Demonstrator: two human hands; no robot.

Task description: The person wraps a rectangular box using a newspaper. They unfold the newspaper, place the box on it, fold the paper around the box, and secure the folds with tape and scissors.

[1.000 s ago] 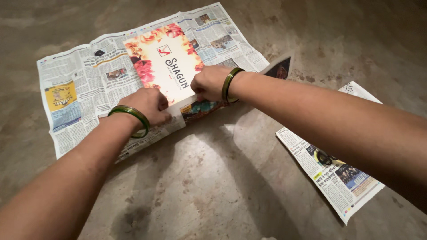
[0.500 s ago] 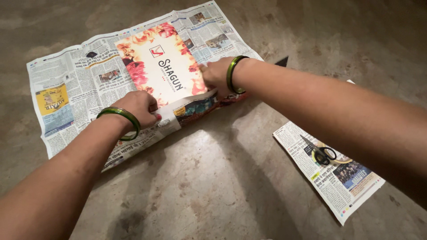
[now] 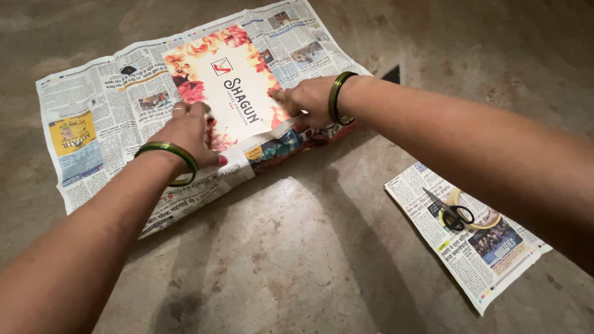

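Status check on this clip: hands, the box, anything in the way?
Left hand and right hand pressing newspaper edge onto floral box. Scissors and tape roll on separate sheet, apart. Nothing in the way.

Two newspaper sheets (image 3: 105,117) (image 3: 470,247), one flowered box (image 3: 226,80), one pair of scissors (image 3: 448,210), one tape roll (image 3: 479,216).

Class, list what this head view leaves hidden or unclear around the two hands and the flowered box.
- Near edge of the flowered box: covered by the folded newspaper.
- Fingertips of the right hand: curled under.
- Tape roll: partly under the scissors.
- Left hand: palm faces down, unseen.
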